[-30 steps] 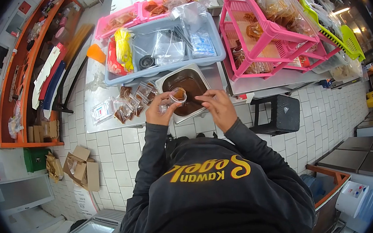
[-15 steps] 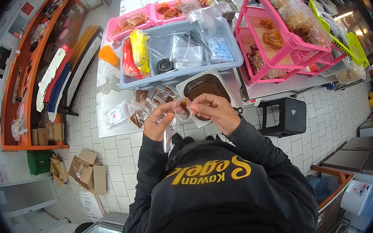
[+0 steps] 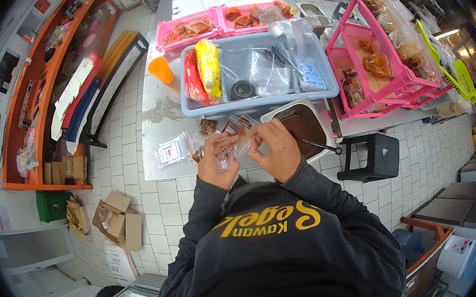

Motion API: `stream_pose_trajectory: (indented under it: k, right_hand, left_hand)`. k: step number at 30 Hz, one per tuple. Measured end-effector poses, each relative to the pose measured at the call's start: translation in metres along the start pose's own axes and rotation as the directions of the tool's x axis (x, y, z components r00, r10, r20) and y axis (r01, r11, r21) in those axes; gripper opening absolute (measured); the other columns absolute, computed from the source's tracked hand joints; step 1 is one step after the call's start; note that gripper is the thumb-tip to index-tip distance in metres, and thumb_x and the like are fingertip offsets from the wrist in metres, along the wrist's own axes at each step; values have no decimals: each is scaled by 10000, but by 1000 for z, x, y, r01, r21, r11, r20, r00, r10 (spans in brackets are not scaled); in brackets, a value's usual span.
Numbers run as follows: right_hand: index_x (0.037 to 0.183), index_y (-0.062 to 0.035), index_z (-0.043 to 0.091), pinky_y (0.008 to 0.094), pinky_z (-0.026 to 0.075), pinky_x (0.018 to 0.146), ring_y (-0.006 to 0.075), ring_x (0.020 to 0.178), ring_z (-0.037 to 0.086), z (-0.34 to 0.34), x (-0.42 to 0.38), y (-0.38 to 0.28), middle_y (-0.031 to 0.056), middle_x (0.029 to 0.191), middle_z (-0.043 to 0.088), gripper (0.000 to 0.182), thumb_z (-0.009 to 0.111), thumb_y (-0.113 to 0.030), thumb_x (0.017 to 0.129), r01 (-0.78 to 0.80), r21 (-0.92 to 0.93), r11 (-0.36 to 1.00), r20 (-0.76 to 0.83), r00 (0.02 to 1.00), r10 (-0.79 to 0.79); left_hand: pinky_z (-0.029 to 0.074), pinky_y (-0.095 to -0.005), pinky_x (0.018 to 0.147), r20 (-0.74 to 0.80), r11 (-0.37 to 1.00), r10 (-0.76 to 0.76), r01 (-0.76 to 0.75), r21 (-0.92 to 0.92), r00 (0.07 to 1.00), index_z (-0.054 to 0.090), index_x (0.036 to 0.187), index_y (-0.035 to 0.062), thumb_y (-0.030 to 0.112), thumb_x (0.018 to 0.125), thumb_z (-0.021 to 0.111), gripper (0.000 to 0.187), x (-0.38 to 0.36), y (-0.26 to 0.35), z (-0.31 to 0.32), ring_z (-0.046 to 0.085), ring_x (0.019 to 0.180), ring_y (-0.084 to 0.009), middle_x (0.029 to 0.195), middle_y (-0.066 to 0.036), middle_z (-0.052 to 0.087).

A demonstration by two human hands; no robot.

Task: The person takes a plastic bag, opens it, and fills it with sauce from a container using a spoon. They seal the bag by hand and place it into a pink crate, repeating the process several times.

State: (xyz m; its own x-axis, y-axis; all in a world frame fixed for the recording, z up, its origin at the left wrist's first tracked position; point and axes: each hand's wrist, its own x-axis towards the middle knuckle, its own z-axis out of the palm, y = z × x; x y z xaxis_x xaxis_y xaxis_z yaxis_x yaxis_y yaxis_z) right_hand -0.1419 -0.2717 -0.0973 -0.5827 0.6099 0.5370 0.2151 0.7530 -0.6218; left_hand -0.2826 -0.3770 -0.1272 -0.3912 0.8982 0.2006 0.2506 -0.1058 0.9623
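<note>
A small clear plastic bag [image 3: 241, 149] is stretched between my two hands over the front edge of the metal table [image 3: 161, 98]. My left hand [image 3: 217, 159] has its fingers closed on the bag's left part. My right hand [image 3: 278, 151] pinches the opposite side. Just beyond my right hand is a steel pan [image 3: 268, 116] of dark brown sauce [image 3: 308, 129], with a utensil handle [image 3: 323, 146] lying across its rim. Small filled sachets [image 3: 208, 127] lie beyond my left hand, partly hidden by it. A pack of clear bags [image 3: 173, 151] rests to their left.
Behind the pan stands a blue-grey tub [image 3: 196, 111] holding red and yellow packs and plastic bags. Pink baskets [image 3: 165, 29] sit farther back. On the right are a pink rack [image 3: 366, 63] of packed food and a black stool [image 3: 370, 157]. An orange cup [image 3: 161, 70] stands left.
The bag hung down below my hands earlier; now it is raised and bunched between them. My right hand has turned. The camera view has shifted, so the table appears farther right.
</note>
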Motion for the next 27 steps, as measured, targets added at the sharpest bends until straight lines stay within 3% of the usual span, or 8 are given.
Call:
stream_pose_trajectory:
  k: [4,7,9,10,13,22,24,27]
  right_hand:
    - [840,-40,570,277,426,632,166,695,526,-2,13,-6,37,743,553,160,644,-25,699,-143,197,970,173,979,110]
    - [857,-54,604,258,415,627,125,701,531,8,15,-13,19,749,566,136,676,-91,748,-280,335,900,219,952,214]
    - [854,-57,616,259,414,620,121,703,536,10,17,-27,18,747,569,137,693,-125,764,-367,375,851,305,916,261]
    - [851,-61,628,260,413,613,117,705,541,12,16,-33,16,746,572,147,710,-160,780,-452,402,796,388,872,299]
    - [838,-60,636,264,409,596,131,699,549,27,0,-38,33,751,582,169,719,-199,790,-366,315,876,441,873,207]
    - [861,-38,609,297,425,599,176,696,543,56,-18,-51,54,782,578,142,689,-139,803,-265,257,929,384,910,153]
    - [870,-39,606,290,421,587,173,697,540,55,-14,-57,49,783,574,136,688,-121,797,-208,277,938,347,932,104]
    - [875,-44,612,269,409,572,163,708,526,54,-11,-66,41,780,564,140,694,-99,775,-177,312,934,370,927,52]
  left_hand:
    - [462,-324,917,-25,995,68,-70,-67,997,476,1135,-10,-22,770,665,410,-6,-2,-21,587,1093,-241,1067,-159,616]
    - [471,-295,866,71,993,20,-28,114,997,591,995,-25,28,801,683,221,-6,-4,-51,619,1003,-220,1016,-138,642]
    - [472,-255,773,4,995,-42,42,-92,999,646,885,-20,2,822,651,68,-5,4,-66,629,859,-177,886,-99,656]
    - [459,-230,698,17,999,35,-35,12,999,640,886,-15,16,815,669,82,-8,-6,-76,598,745,-134,795,-71,634]
    - [449,-220,652,58,962,-200,207,-177,978,643,843,-11,27,811,681,63,-20,-6,-94,587,705,-115,742,-49,608]
    - [431,-212,533,90,995,-65,71,-64,994,640,829,-14,19,797,696,72,-37,-9,-114,555,613,-92,728,-54,607]
    - [430,-195,517,118,936,-210,234,-262,971,618,854,-12,0,801,685,87,-39,-9,-116,542,596,-76,721,-40,591]
    - [435,-186,526,170,908,-252,293,-300,953,592,870,-7,-6,806,680,109,-40,-14,-124,537,601,-64,729,-31,574]
